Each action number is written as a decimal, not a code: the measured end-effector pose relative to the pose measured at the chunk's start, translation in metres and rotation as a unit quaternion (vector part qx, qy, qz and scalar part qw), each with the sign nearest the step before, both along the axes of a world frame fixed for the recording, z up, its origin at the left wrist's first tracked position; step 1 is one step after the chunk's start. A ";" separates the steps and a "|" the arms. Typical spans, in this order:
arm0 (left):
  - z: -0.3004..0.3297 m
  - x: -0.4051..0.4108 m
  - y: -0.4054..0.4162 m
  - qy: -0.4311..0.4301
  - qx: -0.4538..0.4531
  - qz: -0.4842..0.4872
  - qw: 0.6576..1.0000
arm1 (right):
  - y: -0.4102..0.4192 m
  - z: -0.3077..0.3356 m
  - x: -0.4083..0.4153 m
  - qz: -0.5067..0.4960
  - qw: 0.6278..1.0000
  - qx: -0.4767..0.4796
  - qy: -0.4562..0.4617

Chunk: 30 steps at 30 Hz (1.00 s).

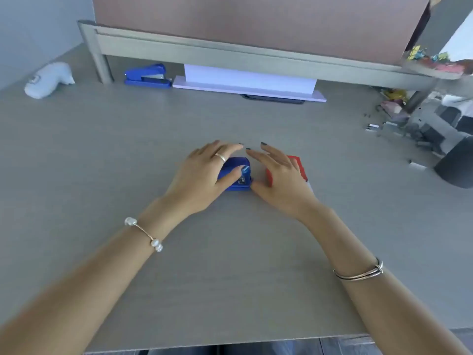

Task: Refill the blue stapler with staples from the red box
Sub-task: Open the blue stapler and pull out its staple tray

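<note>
A small blue stapler (pixel 236 176) lies in the middle of the grey desk (pixel 230 265). My left hand (pixel 202 175) rests over its left side, thumb on its top, fingers spread above it. To the right of it, my right hand (pixel 276 178) hovers with fingers apart, thumb close to the stapler's right edge. The red box (pixel 297 163) sits behind and under that hand, mostly hidden by it.
A second, larger blue stapler (pixel 148 75) stands at the back under the shelf, beside a white paper stack (pixel 249 82). A white cloth object (pixel 48 79) lies far left. Clutter, loose staples and dark containers (pixel 455 165) fill the right side.
</note>
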<state>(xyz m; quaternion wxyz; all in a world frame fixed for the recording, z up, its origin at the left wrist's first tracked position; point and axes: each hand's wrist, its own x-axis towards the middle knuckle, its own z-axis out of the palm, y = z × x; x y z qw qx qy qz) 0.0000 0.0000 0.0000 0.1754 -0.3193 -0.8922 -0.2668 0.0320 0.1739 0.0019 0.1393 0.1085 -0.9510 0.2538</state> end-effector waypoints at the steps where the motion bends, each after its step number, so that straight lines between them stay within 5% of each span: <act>1: -0.002 0.003 0.001 -0.004 0.008 -0.003 1.000 | -0.001 -0.001 0.001 0.001 1.000 -0.001 0.001; 15: -0.012 -0.004 0.010 -0.023 0.078 0.001 0.997 | 0.006 -0.019 -0.012 0.058 0.998 0.014 -0.001; 23: 0.005 -0.002 -0.002 -0.071 0.324 -0.019 0.943 | 0.006 -0.011 -0.004 0.068 0.997 0.025 -0.008; 30: 0.039 -0.013 -0.053 -0.110 0.272 -0.038 0.955 | 0.004 -0.009 -0.002 0.044 0.999 0.011 -0.025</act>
